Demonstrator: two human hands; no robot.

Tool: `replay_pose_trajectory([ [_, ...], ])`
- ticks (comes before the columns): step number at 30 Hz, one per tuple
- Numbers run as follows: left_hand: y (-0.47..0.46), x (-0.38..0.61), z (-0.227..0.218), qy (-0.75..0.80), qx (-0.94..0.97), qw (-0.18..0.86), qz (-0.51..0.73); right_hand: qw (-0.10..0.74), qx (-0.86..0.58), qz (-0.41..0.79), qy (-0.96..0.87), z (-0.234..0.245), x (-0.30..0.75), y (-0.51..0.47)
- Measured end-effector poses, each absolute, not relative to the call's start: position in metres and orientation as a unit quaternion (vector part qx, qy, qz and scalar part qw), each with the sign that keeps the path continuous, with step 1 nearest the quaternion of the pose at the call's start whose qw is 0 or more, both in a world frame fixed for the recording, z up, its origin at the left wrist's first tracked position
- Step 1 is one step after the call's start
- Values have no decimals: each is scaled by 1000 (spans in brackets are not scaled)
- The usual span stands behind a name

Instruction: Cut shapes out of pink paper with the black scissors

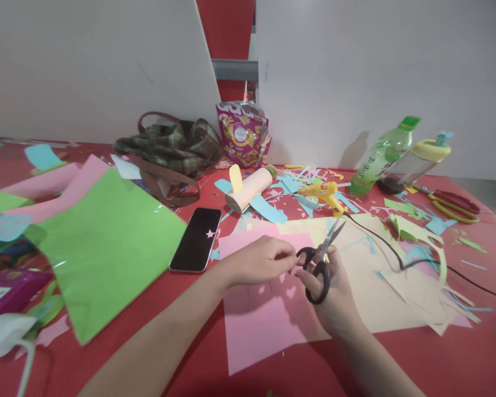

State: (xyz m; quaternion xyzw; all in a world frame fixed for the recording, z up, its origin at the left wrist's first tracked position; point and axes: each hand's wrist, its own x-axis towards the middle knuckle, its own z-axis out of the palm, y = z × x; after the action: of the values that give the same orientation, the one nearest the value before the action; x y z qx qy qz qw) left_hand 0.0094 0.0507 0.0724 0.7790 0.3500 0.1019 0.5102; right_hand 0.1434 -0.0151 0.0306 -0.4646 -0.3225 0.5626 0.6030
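Observation:
My right hand (334,292) is closed around the black handles of a pair of scissors (323,262). Their blades point up and away from me, slightly parted. Close beside them, the fingers of my left hand (268,259) are pinched together, and whatever lies between the fingertips is too small to make out. Below both hands lies a sheet of pink paper (248,331), with a few small pale pink shapes on it near my fingers. It overlaps a larger cream sheet (367,314). Left of my left hand, a phone (196,240) carries a small pink paper star (210,234).
Green paper (111,259) covers the left. Behind my hands are a paper-wrapped tube (252,188), a yellow glue gun (324,193) with a black cord, and scattered scraps. A snack bag (243,135), plaid bag (173,144), green bottle (382,157) and red-and-yellow-handled scissors (454,204) lie farther back.

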Motion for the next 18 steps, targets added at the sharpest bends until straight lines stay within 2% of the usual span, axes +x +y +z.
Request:
replay_pose_trajectory([
  [10,53,8,75,327,801,500,47,614,-443,559,-336,27,144,-14],
  [18,52,8,75,335,804,490,48,626,-448,547,-328,25,145,-14],
])
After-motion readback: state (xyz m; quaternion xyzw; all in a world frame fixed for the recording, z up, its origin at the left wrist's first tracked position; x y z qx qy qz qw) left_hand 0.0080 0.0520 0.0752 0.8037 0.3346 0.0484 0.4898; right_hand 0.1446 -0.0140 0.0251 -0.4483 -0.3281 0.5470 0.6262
